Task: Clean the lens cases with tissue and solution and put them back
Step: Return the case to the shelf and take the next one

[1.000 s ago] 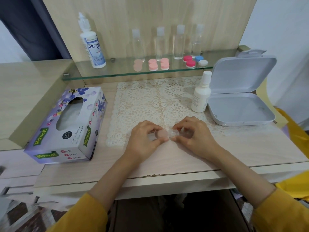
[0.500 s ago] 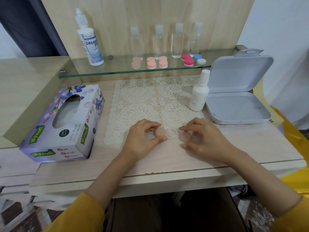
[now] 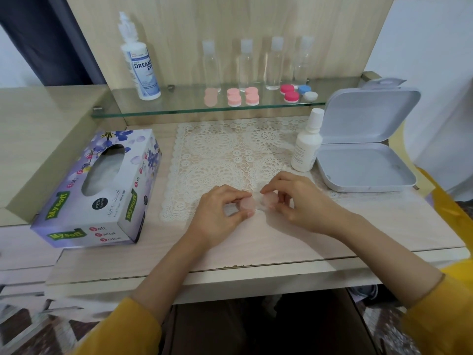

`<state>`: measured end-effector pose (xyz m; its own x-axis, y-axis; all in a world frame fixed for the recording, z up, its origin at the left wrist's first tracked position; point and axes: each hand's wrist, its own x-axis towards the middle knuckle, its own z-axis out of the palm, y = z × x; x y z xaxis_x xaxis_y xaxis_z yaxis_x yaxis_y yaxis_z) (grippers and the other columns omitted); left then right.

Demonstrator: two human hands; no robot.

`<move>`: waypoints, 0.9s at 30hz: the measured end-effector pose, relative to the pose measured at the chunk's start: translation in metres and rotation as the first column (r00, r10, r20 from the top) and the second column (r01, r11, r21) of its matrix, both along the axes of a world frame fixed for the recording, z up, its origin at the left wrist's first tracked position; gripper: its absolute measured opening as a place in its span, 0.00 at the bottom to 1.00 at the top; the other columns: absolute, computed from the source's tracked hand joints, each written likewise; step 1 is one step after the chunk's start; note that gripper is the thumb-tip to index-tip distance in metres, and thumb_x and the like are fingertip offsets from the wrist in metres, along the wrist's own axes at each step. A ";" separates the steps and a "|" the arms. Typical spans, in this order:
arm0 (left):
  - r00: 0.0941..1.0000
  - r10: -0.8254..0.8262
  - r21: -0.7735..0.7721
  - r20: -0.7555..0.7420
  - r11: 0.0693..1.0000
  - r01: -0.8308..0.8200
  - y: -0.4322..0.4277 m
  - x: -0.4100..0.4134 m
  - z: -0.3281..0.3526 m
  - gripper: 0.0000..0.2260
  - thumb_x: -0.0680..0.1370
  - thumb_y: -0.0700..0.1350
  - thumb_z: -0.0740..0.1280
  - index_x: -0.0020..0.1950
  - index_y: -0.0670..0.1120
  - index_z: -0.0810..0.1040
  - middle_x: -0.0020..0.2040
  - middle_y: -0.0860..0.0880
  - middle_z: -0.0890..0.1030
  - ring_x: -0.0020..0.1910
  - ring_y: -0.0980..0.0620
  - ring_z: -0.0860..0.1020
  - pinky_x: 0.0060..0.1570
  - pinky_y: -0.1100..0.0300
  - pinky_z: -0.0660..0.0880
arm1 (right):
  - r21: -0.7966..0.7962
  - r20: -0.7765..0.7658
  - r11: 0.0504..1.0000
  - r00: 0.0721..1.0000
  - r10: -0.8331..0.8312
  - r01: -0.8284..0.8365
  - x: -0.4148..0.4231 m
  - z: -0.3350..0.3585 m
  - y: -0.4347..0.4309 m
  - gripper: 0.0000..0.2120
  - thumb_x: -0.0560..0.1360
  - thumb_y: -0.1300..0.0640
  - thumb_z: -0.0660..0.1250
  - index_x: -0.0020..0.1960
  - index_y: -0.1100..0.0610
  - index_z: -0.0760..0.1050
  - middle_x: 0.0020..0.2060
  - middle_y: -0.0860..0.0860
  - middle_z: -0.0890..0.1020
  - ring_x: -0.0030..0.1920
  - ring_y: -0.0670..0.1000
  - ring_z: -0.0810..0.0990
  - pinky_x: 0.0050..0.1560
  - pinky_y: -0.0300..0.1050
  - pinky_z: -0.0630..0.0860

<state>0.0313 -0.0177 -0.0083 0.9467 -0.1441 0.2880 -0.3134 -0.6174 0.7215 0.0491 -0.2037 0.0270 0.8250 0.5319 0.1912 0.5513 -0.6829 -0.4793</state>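
Note:
A small pale pink lens case (image 3: 258, 204) with two round caps lies at the front edge of the lace mat (image 3: 230, 155). My left hand (image 3: 217, 213) pinches its left cap between thumb and fingers. My right hand (image 3: 299, 201) pinches the right cap (image 3: 270, 200). A white solution bottle (image 3: 305, 147) stands upright on the mat's right side. The purple tissue box (image 3: 102, 188) sits at the left of the desk. Several more lens cases (image 3: 234, 97) in pink, red and blue-white lie on the glass shelf (image 3: 179, 108).
An open grey plastic box (image 3: 363, 165) stands at the right, lid up. On the shelf are a large Dream Eye solution bottle (image 3: 140, 65) and several clear small bottles (image 3: 272, 65). The desk's front edge runs just below my wrists.
My right hand has come back in to the case and holds the right cap against it; half a second ago that cap was held a little apart from the case.

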 end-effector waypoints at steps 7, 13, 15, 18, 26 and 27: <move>1.000 -0.012 0.012 -0.013 1.000 0.012 0.000 0.001 0.000 0.13 0.69 0.43 0.74 0.53 0.47 0.82 0.47 0.52 0.80 0.50 0.54 0.75 0.55 0.62 0.69 | -0.058 -0.019 0.996 0.998 0.060 -0.061 0.005 0.004 0.009 0.09 0.73 0.66 0.63 0.49 0.62 0.81 0.41 0.58 0.77 0.33 0.42 0.68 0.38 0.37 0.65; 1.000 -0.010 0.035 -0.013 0.999 0.010 0.000 0.000 0.000 0.13 0.69 0.43 0.74 0.53 0.46 0.81 0.48 0.51 0.80 0.50 0.54 0.74 0.54 0.65 0.67 | -0.145 0.019 0.988 0.999 -0.046 0.048 0.009 -0.001 0.013 0.08 0.70 0.56 0.68 0.43 0.61 0.77 0.37 0.51 0.73 0.37 0.48 0.69 0.37 0.38 0.63; 1.000 -0.010 0.034 -0.016 0.999 0.010 0.000 0.000 0.000 0.13 0.69 0.44 0.74 0.53 0.46 0.81 0.48 0.51 0.80 0.50 0.54 0.74 0.54 0.66 0.67 | -0.170 0.028 0.983 0.998 -0.059 0.063 0.011 0.001 0.013 0.10 0.69 0.54 0.70 0.43 0.61 0.76 0.38 0.51 0.75 0.38 0.49 0.70 0.37 0.39 0.64; 1.000 -0.001 0.028 -0.016 1.000 0.001 -0.001 0.000 0.000 0.12 0.69 0.44 0.74 0.52 0.46 0.82 0.47 0.50 0.80 0.49 0.54 0.74 0.53 0.67 0.66 | -0.116 0.012 0.993 1.000 0.008 -0.007 0.009 0.004 0.010 0.12 0.69 0.57 0.71 0.52 0.59 0.79 0.45 0.51 0.80 0.36 0.41 0.69 0.37 0.30 0.66; 1.000 0.000 0.038 -0.006 0.999 0.000 -0.002 0.000 0.001 0.13 0.67 0.43 0.75 0.50 0.46 0.82 0.46 0.49 0.80 0.48 0.54 0.74 0.49 0.74 0.63 | -0.141 0.026 0.989 0.998 -0.049 0.052 0.008 0.000 0.013 0.08 0.71 0.56 0.68 0.42 0.62 0.77 0.37 0.54 0.77 0.37 0.51 0.72 0.38 0.44 0.69; 1.000 0.000 0.042 -0.005 0.999 0.001 -0.002 0.000 0.001 0.13 0.67 0.44 0.75 0.51 0.46 0.82 0.46 0.49 0.80 0.48 0.54 0.74 0.49 0.73 0.63 | -0.139 0.026 0.987 0.997 -0.074 0.077 0.009 0.000 0.014 0.10 0.70 0.55 0.69 0.42 0.62 0.76 0.37 0.53 0.77 0.37 0.51 0.72 0.37 0.45 0.70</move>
